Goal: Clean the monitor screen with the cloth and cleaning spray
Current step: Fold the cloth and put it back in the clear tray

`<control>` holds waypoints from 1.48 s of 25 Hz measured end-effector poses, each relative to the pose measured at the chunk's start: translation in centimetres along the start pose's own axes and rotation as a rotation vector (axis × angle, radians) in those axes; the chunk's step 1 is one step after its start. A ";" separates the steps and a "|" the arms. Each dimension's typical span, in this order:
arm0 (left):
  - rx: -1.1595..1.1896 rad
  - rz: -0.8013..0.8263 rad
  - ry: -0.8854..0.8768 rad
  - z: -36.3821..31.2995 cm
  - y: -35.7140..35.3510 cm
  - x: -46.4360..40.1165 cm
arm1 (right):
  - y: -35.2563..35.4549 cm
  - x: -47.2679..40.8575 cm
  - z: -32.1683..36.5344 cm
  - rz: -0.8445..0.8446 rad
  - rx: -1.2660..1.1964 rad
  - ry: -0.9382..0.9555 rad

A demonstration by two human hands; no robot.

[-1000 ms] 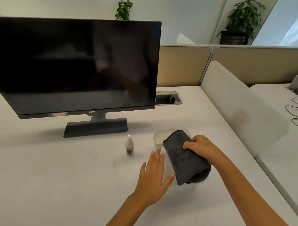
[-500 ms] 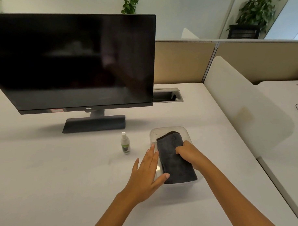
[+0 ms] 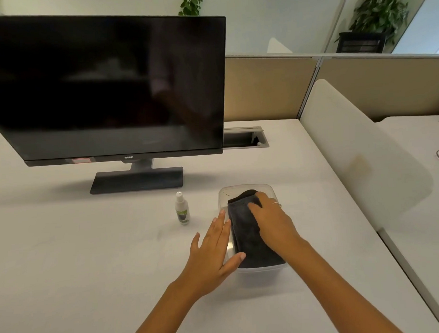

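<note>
A black monitor with a dark screen stands on its base at the back left of the white desk. A small white spray bottle stands upright in front of the base. To its right a folded dark grey cloth lies inside a clear plastic container. My right hand rests flat on top of the cloth with fingers spread, pressing it down. My left hand lies open against the container's left wall, thumb at its near corner.
A cable port is set into the desk behind the container. A white curved divider rises to the right, with a second desk and cables beyond. Beige partitions and potted plants stand at the back.
My right hand lowered the cloth from above the desk into the container, then let go and flattened on top of it. My left hand moved forward to the container's side.
</note>
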State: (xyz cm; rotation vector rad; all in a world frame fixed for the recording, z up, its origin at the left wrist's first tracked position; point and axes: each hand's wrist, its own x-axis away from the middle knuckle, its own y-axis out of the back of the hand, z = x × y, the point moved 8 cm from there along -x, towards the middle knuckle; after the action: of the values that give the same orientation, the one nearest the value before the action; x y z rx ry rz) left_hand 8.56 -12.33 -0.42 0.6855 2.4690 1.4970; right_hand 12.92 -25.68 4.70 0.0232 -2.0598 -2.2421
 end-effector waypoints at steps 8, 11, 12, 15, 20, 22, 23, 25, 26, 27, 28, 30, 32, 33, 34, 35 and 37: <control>-0.068 0.004 0.001 0.5 -0.2 -0.1 | -5.2 0.2 -1.6 0.560 0.318 0.004; -0.075 -0.006 -0.008 0.5 -0.1 -0.1 | -5.5 0.0 -1.2 0.547 0.289 -0.018; -0.072 -0.009 -0.010 0.5 -0.1 -0.1 | -5.6 0.1 -1.2 0.537 0.274 -0.021; -0.056 -0.018 -0.009 0.3 -0.2 -0.1 | -5.0 0.3 -1.2 0.501 0.267 -0.010; -0.022 -0.033 -0.010 0.3 -0.2 -0.1 | -2.9 -0.3 -0.1 0.385 0.100 0.107; -0.031 -0.034 -0.006 0.4 -0.3 -0.1 | -3.9 -0.2 0.1 0.525 0.012 0.126; -0.033 -0.036 -0.005 0.4 -0.3 -0.2 | -4.5 -0.1 0.1 0.584 0.012 0.120; -0.021 -0.041 -0.003 0.4 -0.5 -0.1 | -5.6 -0.1 0.0 0.610 0.071 0.097; -0.011 -0.047 -0.005 0.4 -0.5 -0.1 | -5.9 -0.1 0.2 0.599 0.103 0.084; -0.003 -0.055 -0.007 0.4 -0.5 -0.1 | -6.0 -0.3 0.5 0.589 0.129 0.074; 0.008 -0.062 -0.010 0.4 -0.5 0.0 | -6.1 -0.4 0.7 0.587 0.150 0.067; 0.030 -0.063 -0.019 0.2 -0.6 0.1 | -6.0 -0.6 0.9 0.621 0.164 0.060; 0.050 -0.059 -0.044 0.0 -0.6 0.6 | -5.0 -1.1 0.8 0.643 0.124 0.049; 0.067 -0.057 -0.059 -0.1 -0.6 0.9 | -3.8 -1.8 0.9 0.570 0.072 0.043; 0.086 -0.056 -0.073 -0.2 -0.7 1.2 | -2.0 -2.7 0.9 0.422 -0.008 0.027; 0.101 -0.059 -0.081 -0.3 -0.8 1.5 | 0.2 -3.6 1.1 0.239 -0.113 -0.012; 0.107 -0.085 -0.086 -0.4 -1.0 2.0 | 3.2 -4.8 2.6 -0.035 -0.392 -0.048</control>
State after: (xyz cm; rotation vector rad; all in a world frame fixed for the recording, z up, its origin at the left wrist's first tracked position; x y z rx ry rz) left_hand 6.34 -12.10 -0.93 0.6406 2.4941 1.2859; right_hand 17.73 -22.99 7.83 -0.0239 -1.6133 -2.6484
